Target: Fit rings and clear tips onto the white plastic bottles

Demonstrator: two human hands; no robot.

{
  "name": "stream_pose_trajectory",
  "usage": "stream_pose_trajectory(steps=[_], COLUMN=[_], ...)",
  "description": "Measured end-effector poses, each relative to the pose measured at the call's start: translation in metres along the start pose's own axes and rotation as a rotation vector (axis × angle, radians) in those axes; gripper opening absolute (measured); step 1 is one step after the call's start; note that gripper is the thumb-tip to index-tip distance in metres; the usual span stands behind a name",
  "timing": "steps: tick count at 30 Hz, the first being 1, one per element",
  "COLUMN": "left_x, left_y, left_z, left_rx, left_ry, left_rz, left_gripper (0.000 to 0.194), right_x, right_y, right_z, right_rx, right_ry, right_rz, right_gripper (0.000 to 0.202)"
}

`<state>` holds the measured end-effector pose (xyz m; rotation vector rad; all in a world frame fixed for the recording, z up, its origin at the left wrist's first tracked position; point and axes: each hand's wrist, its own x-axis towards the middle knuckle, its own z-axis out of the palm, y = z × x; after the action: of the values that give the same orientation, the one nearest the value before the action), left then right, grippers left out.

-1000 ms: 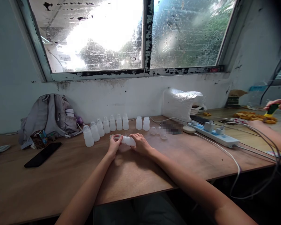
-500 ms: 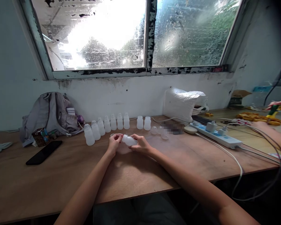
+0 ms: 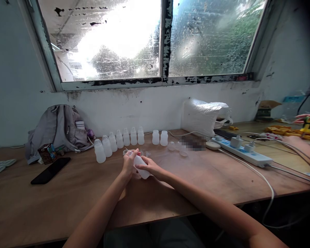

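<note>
A frosted white baby bottle (image 3: pixel 142 172) is tilted between my two hands, its base toward me and to the right. Closed around its top end is my left hand (image 3: pixel 129 163); the fingers hide most of the neck. My right hand (image 3: pixel 150 167) grips the bottle's side with thumb and fingers. Just beyond the hands lie small clear pieces (image 3: pixel 147 154), too small to name. Behind them, several similar bottles with pointed tops (image 3: pixel 119 138) stand in a curved row. Two bottles without pointed tops (image 3: pixel 156 137) stand to their right.
Clear cup-like caps (image 3: pixel 183 154) lie right of my hands. A power strip (image 3: pixel 243 151) with cables and a white plastic bag (image 3: pixel 198 115) are farther right. At left are a phone (image 3: pixel 51 171), a small box (image 3: pixel 47 153) and a backpack (image 3: pixel 58 129). Another person's hand (image 3: pixel 308 119) holds a yellow-green tool.
The bottle has turned from nearly level to steeper, with its base lower and nearer me. My left hand has closed around its top. The view has shifted slightly.
</note>
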<state>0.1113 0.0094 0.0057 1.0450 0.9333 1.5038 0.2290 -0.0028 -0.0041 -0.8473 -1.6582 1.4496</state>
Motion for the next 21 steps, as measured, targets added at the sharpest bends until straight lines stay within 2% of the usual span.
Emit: stream_pose_trajectory(steps=[4, 6, 8, 10, 13, 15, 18, 21], left_x=[-0.007, -0.01, -0.011, -0.01, -0.005, -0.002, -0.001, -0.002], left_y=[0.011, 0.015, 0.019, 0.019, 0.015, 0.01, 0.004, 0.002], left_z=[0.0, 0.001, 0.001, 0.002, 0.002, 0.002, 0.003, 0.005], left_rx=[-0.03, -0.043, -0.075, -0.121, -0.149, -0.136, -0.11, -0.085], left_ry=[-0.098, -0.149, -0.177, -0.165, -0.108, -0.094, -0.041, 0.032], left_rz=[0.006, -0.015, -0.014, 0.005, 0.004, -0.031, -0.07, -0.051], left_gripper=[0.019, 0.023, 0.034, 0.041, 0.044, 0.045, 0.041, 0.033], right_x=[-0.006, -0.007, -0.006, -0.004, 0.0, 0.002, 0.002, 0.001], right_y=[-0.005, -0.008, -0.009, -0.009, -0.003, 0.003, 0.011, 0.015], right_z=[0.001, 0.0, 0.0, 0.001, 0.0, -0.002, -0.001, 0.003], right_rx=[0.337, 0.415, 0.381, 0.208, -0.282, -0.624, -0.907, -0.881], right_ry=[-0.241, -0.296, -0.299, -0.204, 0.114, 0.282, 0.353, 0.322], right_rz=[0.247, 0.279, 0.229, 0.108, -0.144, -0.283, -0.326, -0.242], right_gripper=[0.039, 0.043, 0.045, 0.043, 0.038, 0.042, 0.045, 0.041])
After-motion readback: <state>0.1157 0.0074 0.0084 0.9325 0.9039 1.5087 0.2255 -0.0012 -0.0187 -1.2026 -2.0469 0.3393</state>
